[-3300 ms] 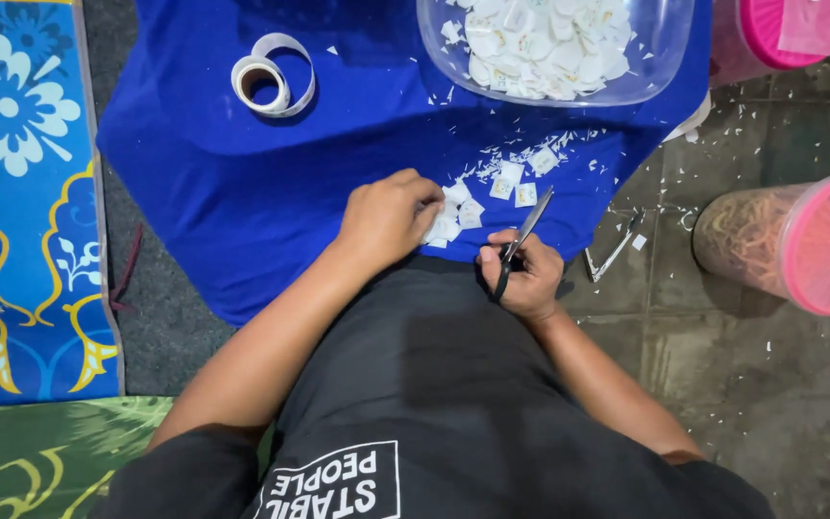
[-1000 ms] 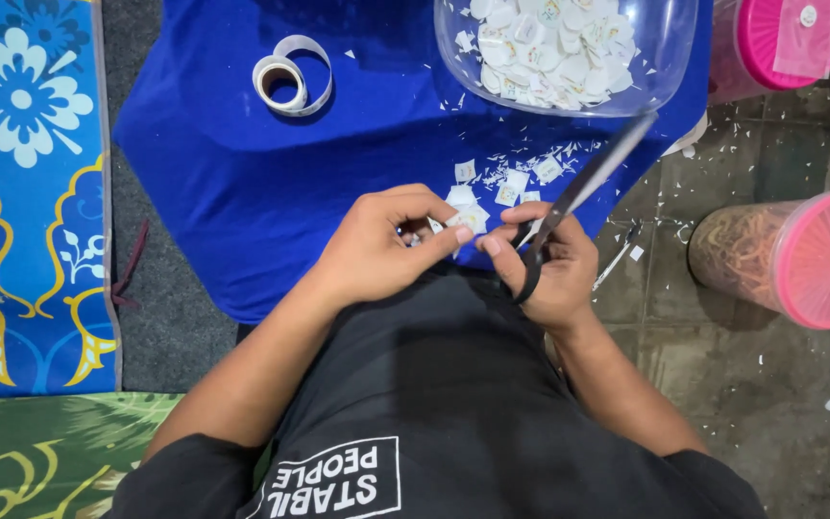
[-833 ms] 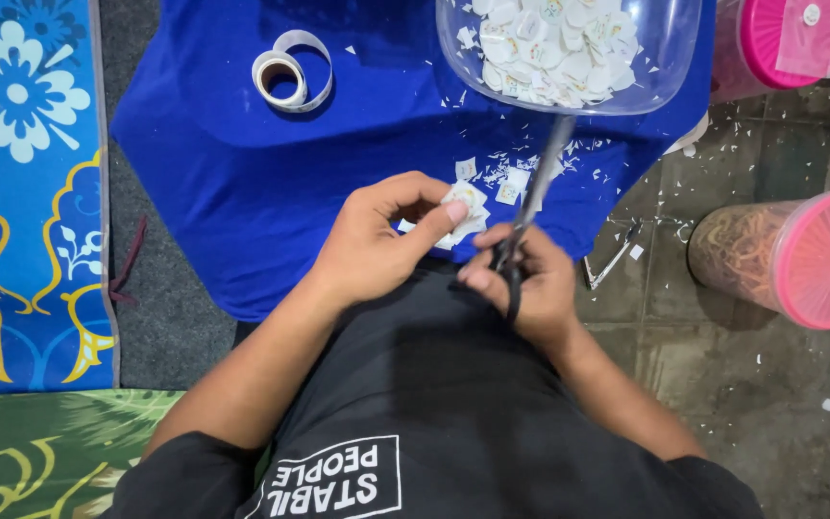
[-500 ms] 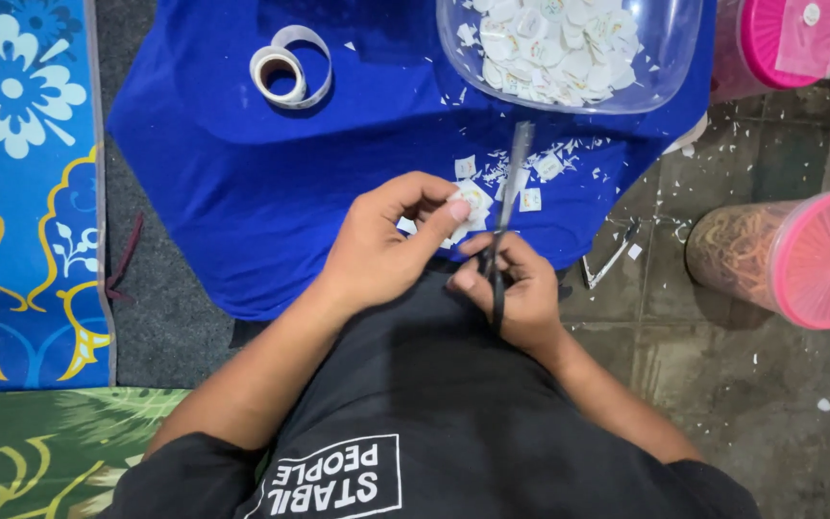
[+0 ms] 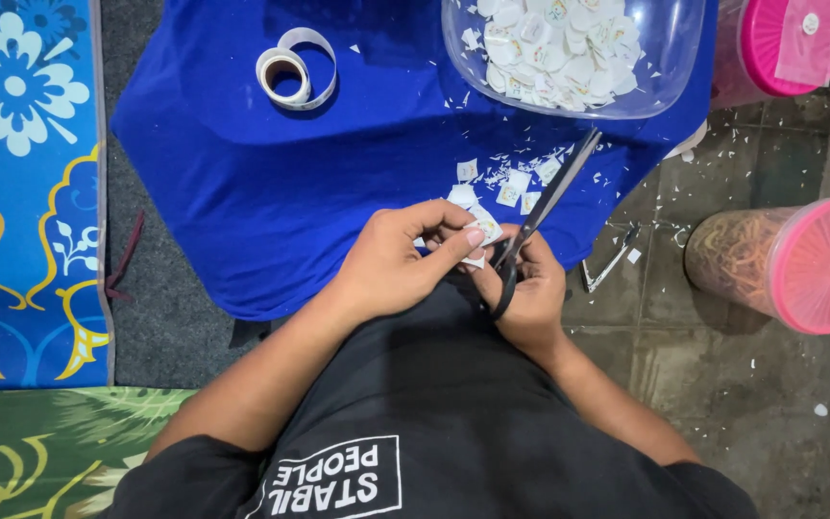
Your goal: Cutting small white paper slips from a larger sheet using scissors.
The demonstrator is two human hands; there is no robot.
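Left hand [image 5: 398, 261] pinches a small white sticker [image 5: 482, 232]; right hand [image 5: 527, 288] grips black scissors [image 5: 542, 210] (blades apparently closed).

The clear bowl [image 5: 569, 58] and upper pink-lidded jar [image 5: 780, 43] are cut off by the top edge

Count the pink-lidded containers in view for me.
2: one pink-lidded jar lying on its side on the tiled floor at right, another pink-lidded container at the top right corner, partly cut off.
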